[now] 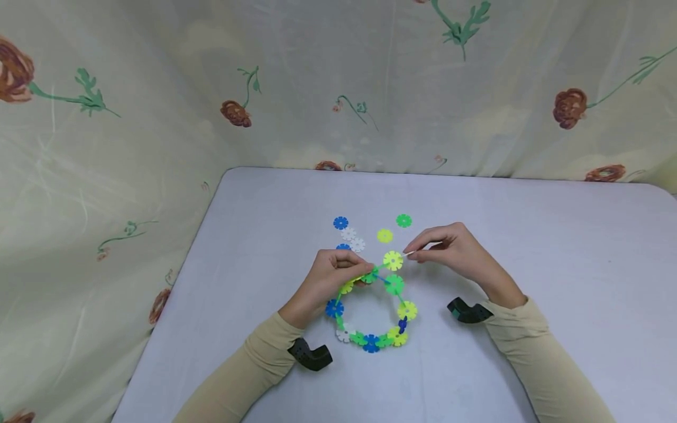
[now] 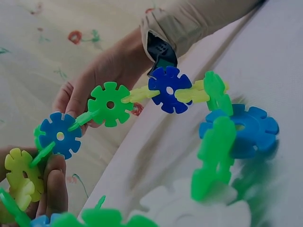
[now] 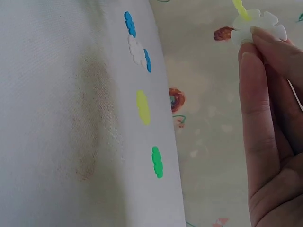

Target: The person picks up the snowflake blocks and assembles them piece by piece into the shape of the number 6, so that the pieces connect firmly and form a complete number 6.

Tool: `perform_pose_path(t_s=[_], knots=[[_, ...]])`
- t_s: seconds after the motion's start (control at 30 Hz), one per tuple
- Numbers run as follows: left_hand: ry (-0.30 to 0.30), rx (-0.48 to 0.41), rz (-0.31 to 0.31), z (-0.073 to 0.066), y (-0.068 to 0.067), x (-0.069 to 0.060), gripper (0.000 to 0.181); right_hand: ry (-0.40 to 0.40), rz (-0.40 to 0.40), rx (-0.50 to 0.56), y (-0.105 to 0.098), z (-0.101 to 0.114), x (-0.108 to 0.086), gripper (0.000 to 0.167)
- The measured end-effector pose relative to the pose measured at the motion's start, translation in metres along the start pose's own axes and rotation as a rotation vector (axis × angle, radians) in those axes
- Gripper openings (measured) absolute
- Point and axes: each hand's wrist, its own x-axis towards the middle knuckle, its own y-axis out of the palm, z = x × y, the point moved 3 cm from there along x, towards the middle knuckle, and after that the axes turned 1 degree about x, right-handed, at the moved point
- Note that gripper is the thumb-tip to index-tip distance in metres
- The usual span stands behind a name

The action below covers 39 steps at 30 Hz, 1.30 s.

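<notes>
A closed-looking ring of linked snowflake discs (image 1: 371,343) in green, yellow, blue and white hangs from or rests below my left hand (image 1: 333,276). That hand pinches green discs at the ring's top left between thumb and fingers. My right hand (image 1: 449,249) pinches a white snowflake disc (image 3: 274,21) by its edge. In the head view this disc appears edge-on, against a yellow disc (image 1: 393,260) that joins the ring's top. The right wrist view shows a yellow piece slotted into the white disc. Fingers hide part of the ring.
Behind the hands lie loose discs on the white table (image 1: 582,282): a green one (image 1: 404,221), a yellow one (image 1: 385,235), two white ones (image 1: 357,244) and blue ones (image 1: 341,222). A flower-printed curtain (image 1: 317,76) borders the table at the back and left.
</notes>
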Motion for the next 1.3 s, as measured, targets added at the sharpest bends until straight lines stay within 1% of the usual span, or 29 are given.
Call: perform_pose_path(t_s=[0.13,0.27,0.43,0.6,0.87,0.97,1.3], knots=[[0.003,0.004,-0.008,0.0001,-0.0004,-0.0002,0.017,-0.025,-0.007,-0.024,0.0015,0.0003,0.0006,0.01],[-0.003,0.024,-0.014,-0.0007,-0.0011,-0.0009,0.016,-0.04,-0.004,-0.01,0.0034,-0.0009,0.0009,0.01],[0.001,0.041,-0.017,-0.003,-0.0019,-0.0007,0.016,-0.028,-0.013,0.018,0.0052,-0.0031,0.0006,0.01],[0.013,0.05,-0.01,-0.002,-0.0009,0.0002,0.017,-0.027,-0.019,0.036,0.0058,-0.0041,0.0,0.009],[0.034,0.066,-0.016,-0.0007,-0.0001,0.0006,0.016,-0.037,-0.021,0.003,0.0093,0.0006,-0.0008,0.009],[0.034,0.071,-0.016,-0.001,-0.0001,0.0001,0.016,-0.056,-0.02,-0.005,0.0096,0.0009,-0.0008,0.009],[0.008,0.028,-0.027,-0.0026,0.0005,0.0002,0.017,-0.089,-0.018,0.005,0.0067,0.0008,0.0009,0.011]])
